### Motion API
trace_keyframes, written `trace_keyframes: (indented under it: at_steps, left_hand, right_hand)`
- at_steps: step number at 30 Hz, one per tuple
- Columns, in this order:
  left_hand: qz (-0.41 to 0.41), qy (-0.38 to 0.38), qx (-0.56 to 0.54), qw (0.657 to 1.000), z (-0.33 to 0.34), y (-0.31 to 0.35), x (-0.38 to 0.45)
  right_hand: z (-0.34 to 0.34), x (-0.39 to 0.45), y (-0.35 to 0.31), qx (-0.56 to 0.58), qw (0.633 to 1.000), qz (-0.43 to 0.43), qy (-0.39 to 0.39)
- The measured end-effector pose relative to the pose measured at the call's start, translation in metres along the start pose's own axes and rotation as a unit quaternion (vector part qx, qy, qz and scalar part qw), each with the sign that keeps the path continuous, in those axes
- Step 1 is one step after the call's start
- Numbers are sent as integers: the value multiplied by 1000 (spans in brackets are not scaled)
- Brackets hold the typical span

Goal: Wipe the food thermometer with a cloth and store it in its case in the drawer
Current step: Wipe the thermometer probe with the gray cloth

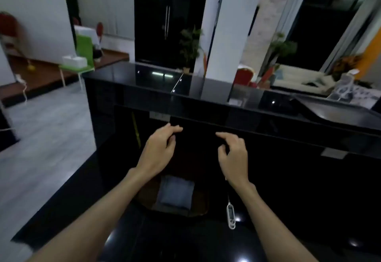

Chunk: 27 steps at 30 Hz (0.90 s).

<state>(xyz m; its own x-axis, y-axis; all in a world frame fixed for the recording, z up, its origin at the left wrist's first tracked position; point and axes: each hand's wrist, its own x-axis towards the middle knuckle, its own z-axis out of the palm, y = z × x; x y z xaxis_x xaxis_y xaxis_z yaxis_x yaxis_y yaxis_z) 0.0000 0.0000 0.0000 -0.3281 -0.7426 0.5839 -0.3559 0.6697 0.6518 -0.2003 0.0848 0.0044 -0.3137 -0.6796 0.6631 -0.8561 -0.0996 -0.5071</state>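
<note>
A white food thermometer (231, 214) lies on the glossy black counter (185, 241), its thin probe pointing away from me under my right forearm. A folded grey cloth (175, 193) rests on a dark brown tray (198, 210) between my forearms. My left hand (158, 148) and my right hand (233, 154) hover above the dark surface beyond the tray, fingers loosely curled and apart, nothing visible in either. No case or drawer is distinguishable in the dark area.
A raised black shelf (206, 97) runs across beyond my hands. Grey floor (41, 138) lies to the left past the counter edge. A green chair (82, 55) and potted plants (189, 45) stand in the background.
</note>
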Motion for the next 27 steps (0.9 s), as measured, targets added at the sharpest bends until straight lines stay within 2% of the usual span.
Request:
trace_keyframes:
  at_steps: [3,5,7,10,13,17,19,22,24,27]
  left_hand:
    - [-79,-67,15,994,9,-52,-37]
    - [-156,-129,9,979,18,-85,-59]
    - [-209,-192,10,959,30,-117,-71]
    - [-229,-276,30,933,50,-156,-82]
    - [-219,-367,70,902,70,-185,-90]
    - [-180,-463,115,860,87,-202,-103]
    - [-169,-478,105,855,91,-207,-107]
    - [-158,-480,96,858,94,-212,-112]
    - [-149,-490,96,853,93,-215,-112]
    - [-139,-511,104,842,86,-220,-111]
  right_hand:
    - [51,-37,21,9,989,60,-136]
    - [87,-60,34,9,965,126,-229]
    - [122,-74,49,-9,931,200,-306]
    - [168,-89,69,-32,859,331,-388]
    - [204,-100,86,-62,830,420,-361]
    - [226,-106,96,-66,828,495,-256]
    - [230,-101,96,-41,826,518,-218]
    - [234,-91,82,6,852,478,-212]
    - [243,-88,69,12,875,415,-251]
    - [261,-92,58,12,878,346,-330]
